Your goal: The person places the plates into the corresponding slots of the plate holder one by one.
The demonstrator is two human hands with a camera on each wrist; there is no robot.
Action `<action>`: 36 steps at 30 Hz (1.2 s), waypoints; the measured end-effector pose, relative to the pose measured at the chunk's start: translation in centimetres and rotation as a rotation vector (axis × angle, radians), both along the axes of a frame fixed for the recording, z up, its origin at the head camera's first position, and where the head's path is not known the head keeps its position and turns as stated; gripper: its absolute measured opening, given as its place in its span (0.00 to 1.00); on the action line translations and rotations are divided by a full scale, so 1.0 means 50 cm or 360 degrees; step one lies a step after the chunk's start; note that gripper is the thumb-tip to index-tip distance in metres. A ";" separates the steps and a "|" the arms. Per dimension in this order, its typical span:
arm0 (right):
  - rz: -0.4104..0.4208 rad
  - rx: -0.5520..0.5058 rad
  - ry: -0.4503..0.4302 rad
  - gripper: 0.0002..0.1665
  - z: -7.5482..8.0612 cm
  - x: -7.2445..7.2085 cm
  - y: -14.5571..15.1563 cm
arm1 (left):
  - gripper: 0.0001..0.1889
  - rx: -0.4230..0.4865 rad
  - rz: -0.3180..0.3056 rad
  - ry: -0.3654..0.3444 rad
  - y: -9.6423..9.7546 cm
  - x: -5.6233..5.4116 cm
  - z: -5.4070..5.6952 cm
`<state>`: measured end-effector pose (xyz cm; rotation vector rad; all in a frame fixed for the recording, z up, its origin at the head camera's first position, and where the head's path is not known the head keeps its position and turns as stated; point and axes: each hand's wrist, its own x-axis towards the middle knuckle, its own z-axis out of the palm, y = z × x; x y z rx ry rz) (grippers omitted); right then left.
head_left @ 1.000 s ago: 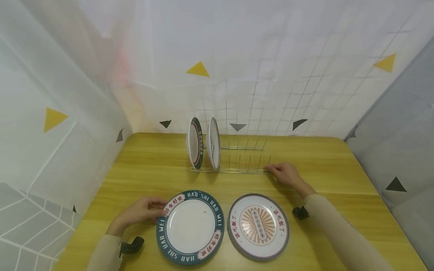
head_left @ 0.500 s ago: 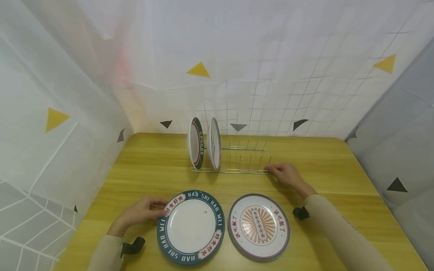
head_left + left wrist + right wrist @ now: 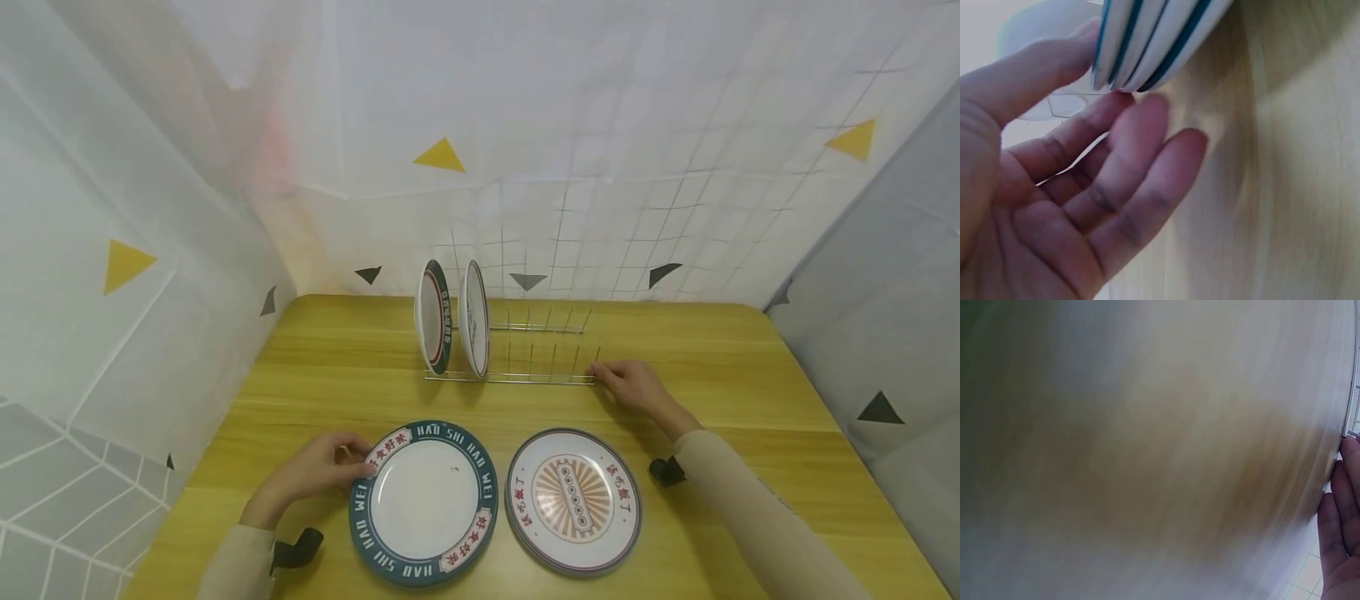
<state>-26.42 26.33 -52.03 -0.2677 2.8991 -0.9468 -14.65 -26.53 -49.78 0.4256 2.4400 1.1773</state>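
Observation:
My left hand (image 3: 322, 467) is at the left edge of a green-rimmed plate (image 3: 423, 500), which tops a stack. In the left wrist view its thumb lies on the rim of the stacked plates (image 3: 1154, 37), and the index fingertip touches their edge from below; the other fingers are loosely curled. Farther back, my right hand (image 3: 633, 387) holds the front right corner of a wire dish rack (image 3: 536, 382) with thumb and fingertips. Its fingers (image 3: 1332, 534) show at the right border of the right wrist view. A green-rimmed dish (image 3: 432, 317) and a white dish (image 3: 473, 321) stand upright in the rack's left slots.
To the right of the green-rimmed stack lies another plate stack, topped by a white plate (image 3: 573, 500) with an orange sunburst. Both stacks are near the front of the wooden table (image 3: 720, 358). White sheeting (image 3: 600, 125) with triangles encloses the back and sides.

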 end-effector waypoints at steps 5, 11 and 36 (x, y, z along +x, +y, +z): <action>0.0005 0.0017 -0.0002 0.27 0.002 -0.002 -0.001 | 0.12 -0.0104 0.0027 0.0140 0.006 0.002 0.007; 0.0022 0.0002 0.0006 0.27 0.003 -0.005 0.000 | 0.10 -0.0116 0.0036 0.0162 0.008 0.003 0.005; 0.0181 0.0086 0.0178 0.21 0.011 -0.010 0.002 | 0.12 0.0107 0.0179 0.0121 0.008 0.007 0.028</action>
